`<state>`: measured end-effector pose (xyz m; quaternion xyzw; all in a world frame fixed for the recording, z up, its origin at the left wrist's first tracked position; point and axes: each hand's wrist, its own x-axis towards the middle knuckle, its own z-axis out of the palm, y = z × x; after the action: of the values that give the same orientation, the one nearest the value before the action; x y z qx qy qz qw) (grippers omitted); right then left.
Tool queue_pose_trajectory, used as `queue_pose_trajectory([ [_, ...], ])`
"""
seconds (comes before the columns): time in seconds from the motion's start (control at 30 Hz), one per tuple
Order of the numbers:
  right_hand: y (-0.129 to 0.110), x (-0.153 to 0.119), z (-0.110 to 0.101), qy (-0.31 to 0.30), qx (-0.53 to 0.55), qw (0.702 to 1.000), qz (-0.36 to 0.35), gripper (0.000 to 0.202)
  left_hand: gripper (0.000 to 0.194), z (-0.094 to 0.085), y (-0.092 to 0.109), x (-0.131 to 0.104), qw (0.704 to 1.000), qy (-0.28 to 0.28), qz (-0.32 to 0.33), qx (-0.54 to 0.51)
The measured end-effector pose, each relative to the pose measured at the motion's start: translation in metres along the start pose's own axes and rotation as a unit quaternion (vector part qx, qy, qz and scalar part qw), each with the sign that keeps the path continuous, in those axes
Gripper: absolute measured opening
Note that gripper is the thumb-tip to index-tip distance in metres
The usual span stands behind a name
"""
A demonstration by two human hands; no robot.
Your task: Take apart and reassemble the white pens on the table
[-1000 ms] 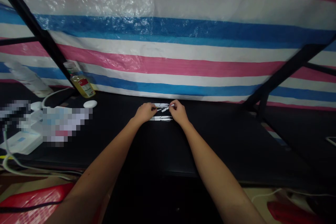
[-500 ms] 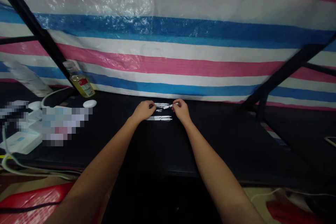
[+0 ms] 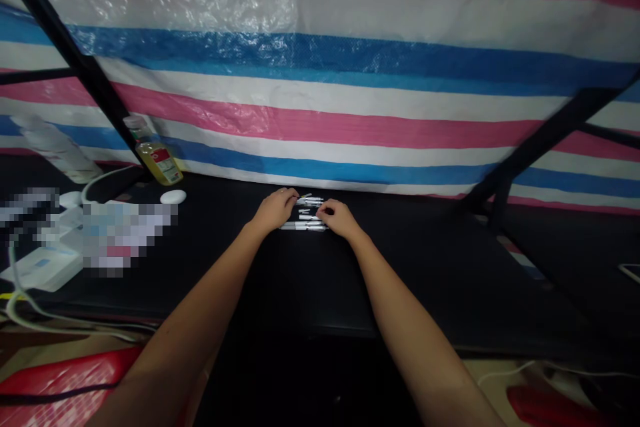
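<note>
The white pen part [image 3: 307, 217] could be rolled into the lower pens [image 3: 303, 227] if it were let go at a slant, since it lies just beside them and seems to be pinched at its right end by the thumb and forefinger of the right hand [image 3: 340, 219]. The small white pieces [image 3: 304, 211], set between the two rows, could be knocked out of place by either hand's fingertips in so narrow a gap. The fingers of the left hand [image 3: 274, 209] are bent at the left end of the upper pens [image 3: 314, 201]; whether anything is gripped there cannot be told. The black tabletop [image 3: 430, 267] is backed by a striped sheet [image 3: 320, 127], by which reach is limited; the oil bottle [image 3: 161, 161] and white oval object [image 3: 173, 197] are well apart, leftward
</note>
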<state>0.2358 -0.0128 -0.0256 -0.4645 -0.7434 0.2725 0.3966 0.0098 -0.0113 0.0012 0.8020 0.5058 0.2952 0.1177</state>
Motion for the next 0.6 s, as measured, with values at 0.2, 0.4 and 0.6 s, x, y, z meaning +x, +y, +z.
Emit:
queue_pose_trajectory([
  [0.2, -0.001, 0.001, 0.001, 0.051, 0.016, 0.998, -0.015, 0.007, 0.021, 0.001, 0.01, -0.004, 0.999, -0.029, 0.008, 0.036],
  [0.4, -0.012, 0.002, 0.005, 0.05, 0.008, 0.996, -0.069, 0.01, 0.02, 0.002, 0.022, -0.006, 0.998, -0.031, 0.049, 0.035],
  [0.6, -0.004, 0.004, -0.004, 0.09, -0.048, 0.994, -0.035, 0.013, 0.017, -0.003, 0.015, -0.004, 0.998, -0.03, 0.015, 0.048],
])
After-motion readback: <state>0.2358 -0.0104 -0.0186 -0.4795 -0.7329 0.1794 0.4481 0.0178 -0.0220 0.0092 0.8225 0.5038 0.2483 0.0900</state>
